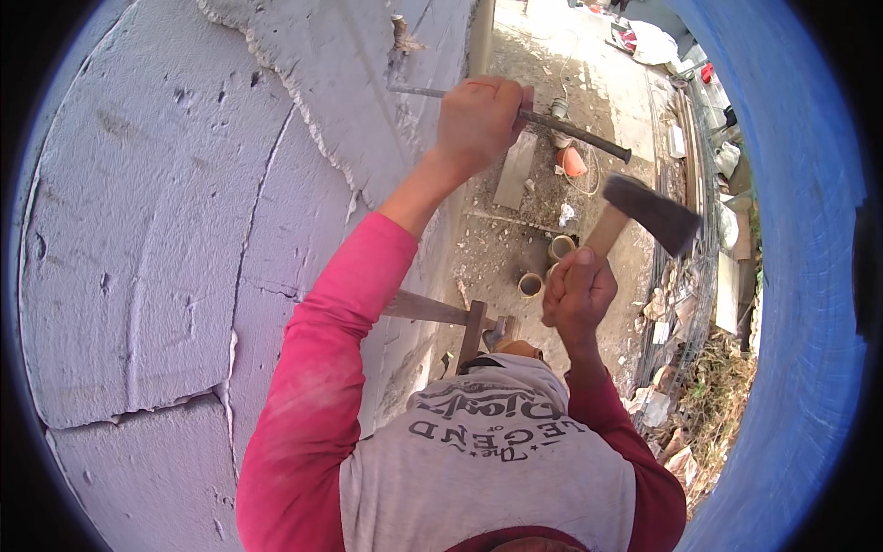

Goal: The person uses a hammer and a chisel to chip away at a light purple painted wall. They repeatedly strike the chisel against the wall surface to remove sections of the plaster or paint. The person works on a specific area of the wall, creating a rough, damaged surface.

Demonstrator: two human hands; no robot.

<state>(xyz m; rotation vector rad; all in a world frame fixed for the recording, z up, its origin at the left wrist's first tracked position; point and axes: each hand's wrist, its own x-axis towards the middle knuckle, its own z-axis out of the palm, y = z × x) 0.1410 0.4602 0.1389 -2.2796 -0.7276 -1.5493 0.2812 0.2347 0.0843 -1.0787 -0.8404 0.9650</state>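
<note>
1 hammer, 2 hands (one on its handle, one to its upper left), 1 metal rod just above its head. Left of hammer: 1 orange container, 1 flat board, at least 2 round open-topped containers.

Dk lettering runs in several lines across front of lt-grey shirt: small word w/ stars nearest shirt's collar, block caps next, bigger script twd hem.
</note>
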